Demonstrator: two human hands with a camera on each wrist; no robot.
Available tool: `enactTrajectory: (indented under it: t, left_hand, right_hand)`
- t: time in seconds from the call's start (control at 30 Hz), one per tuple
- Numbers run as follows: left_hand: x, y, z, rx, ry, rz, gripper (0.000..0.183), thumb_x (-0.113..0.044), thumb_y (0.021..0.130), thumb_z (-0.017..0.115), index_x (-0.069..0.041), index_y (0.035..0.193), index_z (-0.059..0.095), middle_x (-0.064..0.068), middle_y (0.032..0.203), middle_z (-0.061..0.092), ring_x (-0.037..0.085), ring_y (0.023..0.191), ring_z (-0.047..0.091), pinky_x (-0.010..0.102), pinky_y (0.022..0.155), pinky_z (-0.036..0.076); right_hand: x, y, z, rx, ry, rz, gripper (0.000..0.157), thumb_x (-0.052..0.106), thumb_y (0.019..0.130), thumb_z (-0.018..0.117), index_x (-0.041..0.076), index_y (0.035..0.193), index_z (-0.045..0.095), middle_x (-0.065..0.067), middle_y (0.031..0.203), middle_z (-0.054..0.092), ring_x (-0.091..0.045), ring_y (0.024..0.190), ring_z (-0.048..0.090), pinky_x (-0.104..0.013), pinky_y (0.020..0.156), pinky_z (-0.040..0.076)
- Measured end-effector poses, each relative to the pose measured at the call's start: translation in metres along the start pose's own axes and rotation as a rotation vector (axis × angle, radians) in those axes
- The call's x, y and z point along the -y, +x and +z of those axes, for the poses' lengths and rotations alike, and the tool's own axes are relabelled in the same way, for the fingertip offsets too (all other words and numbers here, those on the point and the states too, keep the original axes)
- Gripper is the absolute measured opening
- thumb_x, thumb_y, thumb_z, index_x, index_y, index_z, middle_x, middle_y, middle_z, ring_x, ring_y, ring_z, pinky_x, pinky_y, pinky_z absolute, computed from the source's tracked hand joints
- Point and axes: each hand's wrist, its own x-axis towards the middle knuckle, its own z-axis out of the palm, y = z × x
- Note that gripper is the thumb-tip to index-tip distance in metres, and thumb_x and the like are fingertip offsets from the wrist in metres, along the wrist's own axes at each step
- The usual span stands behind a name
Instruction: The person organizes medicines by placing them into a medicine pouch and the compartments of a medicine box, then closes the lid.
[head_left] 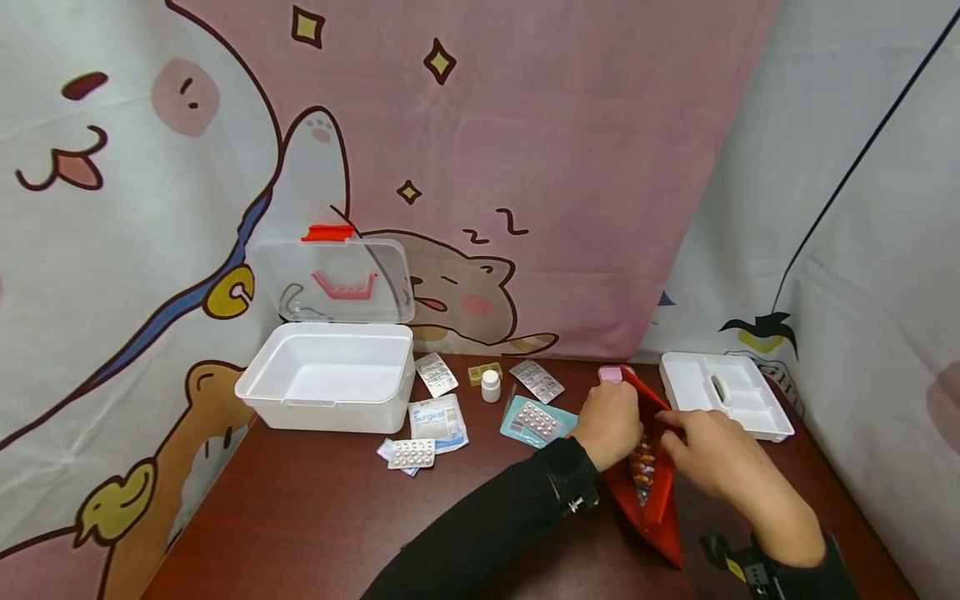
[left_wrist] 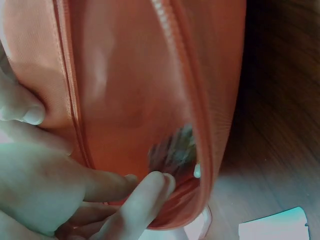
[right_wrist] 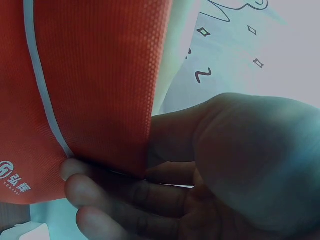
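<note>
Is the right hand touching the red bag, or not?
Touching. The right wrist view shows the right hand gripping the edge of the red bag.

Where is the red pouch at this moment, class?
In the head view, the red pouch is right of centre, between the left hand and right hand, nearer the camera than the white compartment tray.

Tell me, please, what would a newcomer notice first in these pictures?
Probably the huge cartoon animal on the left of the backdrop. Then the bright red pouch on the right side of the table, its mouth open, the left hand at its opening and the right hand gripping its side. At the back left stands a white box, its clear lid raised.
</note>
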Motion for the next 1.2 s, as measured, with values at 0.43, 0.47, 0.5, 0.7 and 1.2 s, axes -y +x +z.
enactTrajectory:
  t: [0.43,0.47,0.5,0.7,1.2]
  left_hand:
    - [0.002,-0.007,-0.008,0.045,-0.009,0.079,0.012,-0.027,0.094,0.084,-0.018,0.087,0.080,-0.003,0.082,0.077,0.009,0.068,0.073,0.025,0.060,0.060]
    - [0.001,-0.008,-0.009,0.045,-0.011,0.085,0.013,-0.027,0.095,0.083,-0.017,0.087,0.080,-0.003,0.082,0.077,0.009,0.068,0.072,0.025,0.060,0.060]
    - [0.001,-0.009,-0.010,0.043,-0.008,0.089,0.014,-0.027,0.096,0.082,-0.017,0.087,0.081,-0.002,0.082,0.078,0.010,0.068,0.073,0.025,0.060,0.060]
    - [-0.001,-0.014,-0.021,0.008,-0.018,0.119,0.019,-0.031,0.103,0.076,-0.020,0.089,0.082,-0.002,0.085,0.080,0.012,0.072,0.076,0.025,0.063,0.061]
    - [0.028,-0.017,-0.044,-0.041,-0.107,0.137,0.019,-0.031,0.105,0.074,-0.023,0.091,0.082,-0.007,0.086,0.079,0.009,0.080,0.075,0.023,0.067,0.057]
  right_hand:
    - [-0.001,0.000,0.002,-0.015,-0.001,-0.013,0.039,0.014,0.099,0.064,-0.005,0.132,0.075,-0.011,0.091,0.073,-0.021,0.069,0.051,-0.036,0.062,0.039]
    - [-0.001,0.000,0.002,-0.011,0.000,-0.012,0.039,0.014,0.099,0.063,-0.005,0.132,0.075,-0.010,0.090,0.072,-0.021,0.069,0.051,-0.036,0.062,0.039]
    - [-0.001,0.000,0.002,-0.007,0.002,-0.010,0.039,0.014,0.100,0.063,-0.005,0.132,0.075,-0.008,0.087,0.070,-0.020,0.068,0.050,-0.035,0.061,0.039]
    - [0.000,-0.001,0.003,0.003,0.018,-0.007,0.033,0.014,0.101,0.062,0.003,0.129,0.078,0.000,0.074,0.058,-0.018,0.063,0.048,-0.035,0.057,0.038]
    - [-0.001,0.000,0.001,0.015,0.024,0.006,0.041,0.015,0.101,0.064,-0.007,0.135,0.073,-0.009,0.094,0.071,-0.019,0.066,0.049,-0.035,0.059,0.039]
